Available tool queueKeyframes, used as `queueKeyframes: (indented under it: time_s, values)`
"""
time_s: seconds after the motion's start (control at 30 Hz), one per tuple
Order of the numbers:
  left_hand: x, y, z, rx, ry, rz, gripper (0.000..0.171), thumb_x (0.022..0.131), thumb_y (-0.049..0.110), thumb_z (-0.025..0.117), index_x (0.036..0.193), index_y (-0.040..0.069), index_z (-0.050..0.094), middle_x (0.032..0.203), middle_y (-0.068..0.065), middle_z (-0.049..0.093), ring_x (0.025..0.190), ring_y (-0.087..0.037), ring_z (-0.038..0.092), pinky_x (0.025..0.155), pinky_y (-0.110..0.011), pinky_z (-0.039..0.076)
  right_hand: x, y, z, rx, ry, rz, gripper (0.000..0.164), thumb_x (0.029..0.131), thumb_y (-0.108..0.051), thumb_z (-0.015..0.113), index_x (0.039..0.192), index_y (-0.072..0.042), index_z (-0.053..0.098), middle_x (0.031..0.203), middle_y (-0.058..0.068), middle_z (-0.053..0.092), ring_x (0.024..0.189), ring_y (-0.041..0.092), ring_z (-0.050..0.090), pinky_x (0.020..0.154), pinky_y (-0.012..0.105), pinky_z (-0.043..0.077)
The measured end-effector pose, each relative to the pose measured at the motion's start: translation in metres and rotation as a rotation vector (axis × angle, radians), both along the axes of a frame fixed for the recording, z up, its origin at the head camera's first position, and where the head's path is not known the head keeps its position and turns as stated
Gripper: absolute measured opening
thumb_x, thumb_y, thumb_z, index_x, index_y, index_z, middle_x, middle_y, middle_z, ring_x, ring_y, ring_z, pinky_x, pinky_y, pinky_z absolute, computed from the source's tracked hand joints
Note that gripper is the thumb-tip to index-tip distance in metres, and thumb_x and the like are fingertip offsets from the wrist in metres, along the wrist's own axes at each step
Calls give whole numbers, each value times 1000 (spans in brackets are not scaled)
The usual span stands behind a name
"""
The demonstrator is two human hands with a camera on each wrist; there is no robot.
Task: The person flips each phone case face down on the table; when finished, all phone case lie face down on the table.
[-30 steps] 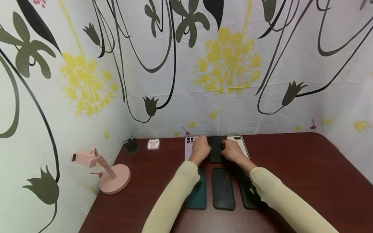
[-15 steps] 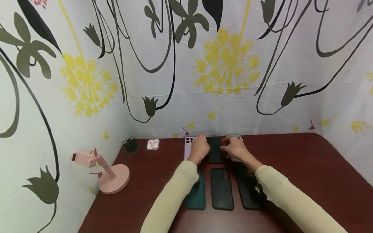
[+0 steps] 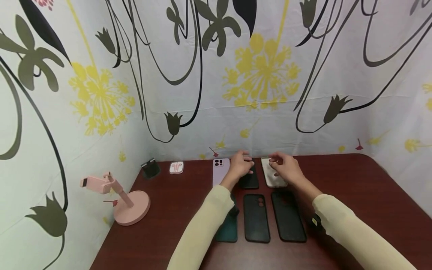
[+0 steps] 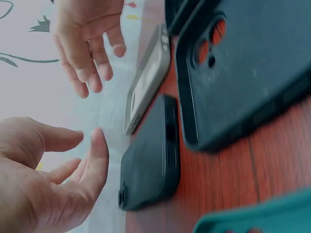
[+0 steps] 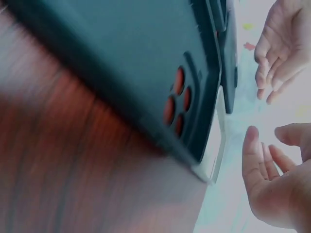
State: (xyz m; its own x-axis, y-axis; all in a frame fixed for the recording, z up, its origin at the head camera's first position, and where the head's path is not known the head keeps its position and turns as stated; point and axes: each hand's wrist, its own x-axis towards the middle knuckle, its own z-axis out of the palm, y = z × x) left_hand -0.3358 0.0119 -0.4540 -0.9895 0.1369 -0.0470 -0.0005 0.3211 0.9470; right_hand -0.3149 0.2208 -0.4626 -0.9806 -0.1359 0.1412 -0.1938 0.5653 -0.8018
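In the head view my left hand hovers over a black phone case in the back row, partly covering it. My right hand is above a cream phone case beside it. Both hands hold nothing; the left wrist view shows the left thumb and fingertips apart, and the right fingers hanging loosely. A lilac phone case lies left of my left hand. In the front row are a teal case, partly under my left sleeve, a black case and another dark case with several camera holes.
A pink phone stand stands at the table's left edge. Near the back left corner are a small dark object and a white box with earphones pictured on it. A patterned cloth hangs behind the reddish-brown table.
My right hand has lifted off the black case and moved right, uncovering the cream case. The left hand has shifted right from the lilac case, its fingers loosening.
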Motion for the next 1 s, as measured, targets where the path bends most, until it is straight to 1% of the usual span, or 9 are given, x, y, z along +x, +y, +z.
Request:
queueKeyframes:
  time_s: [0.1,0.17,0.27,0.37,0.43,0.53,0.7,0.83,1.0]
  values:
    - [2,2,-1,167,-75,-37,52,103,0,65,153,1,49,142,-25,62,117,-39,71,87,-48,67,1,9,-2,4,19,-18,36,109,-20,60,141,-4,62,129,23,69,111,41,70,72,42,68]
    - [3,3,-1,238,-126,-58,51,104,2,63,153,0,48,143,-25,62,126,-39,67,93,-49,66,1,15,-4,13,24,-31,36,109,-21,59,142,-5,61,129,22,69,110,40,70,73,42,68]
    - [4,5,-1,316,-207,-64,45,106,11,64,149,0,52,143,-21,61,134,-40,63,98,-49,64,3,20,-6,36,20,-44,39,110,-23,59,143,-3,60,131,24,67,108,39,70,73,40,67]
    - [5,9,1,369,-276,-76,43,108,21,62,146,2,55,152,-19,54,141,-41,56,104,-52,61,3,24,-9,52,-9,-63,40,109,-22,60,143,-1,59,130,27,68,101,39,73,70,39,66]
    - [6,13,3,386,-300,-85,45,109,25,61,147,3,55,157,-20,49,145,-43,52,107,-54,59,3,26,-10,64,-36,-79,40,108,-22,60,142,1,58,127,29,69,94,37,75,68,38,65]
    - [7,18,5,398,-330,-92,54,109,30,60,155,3,48,161,-25,44,150,-45,45,111,-57,56,2,29,-12,85,-71,-103,42,108,-23,60,141,2,58,123,29,71,86,33,75,66,37,64]
    - [4,23,9,406,-393,-81,65,109,36,59,163,6,38,164,-30,39,153,-47,39,111,-59,55,1,28,-15,113,-132,-144,47,107,-28,59,142,4,56,129,30,67,82,25,74,66,33,63]
    - [1,27,9,404,-420,-79,68,109,40,59,165,10,35,168,-27,33,155,-47,36,108,-59,57,1,28,-14,124,-188,-148,54,108,-32,57,146,6,51,137,33,61,90,29,73,69,34,64]
    - [-2,33,9,376,-432,-87,63,109,41,58,163,13,41,173,-18,29,155,-47,36,105,-59,59,1,29,-10,135,-253,-115,64,108,-37,57,152,7,43,146,35,55,116,43,67,84,44,66]
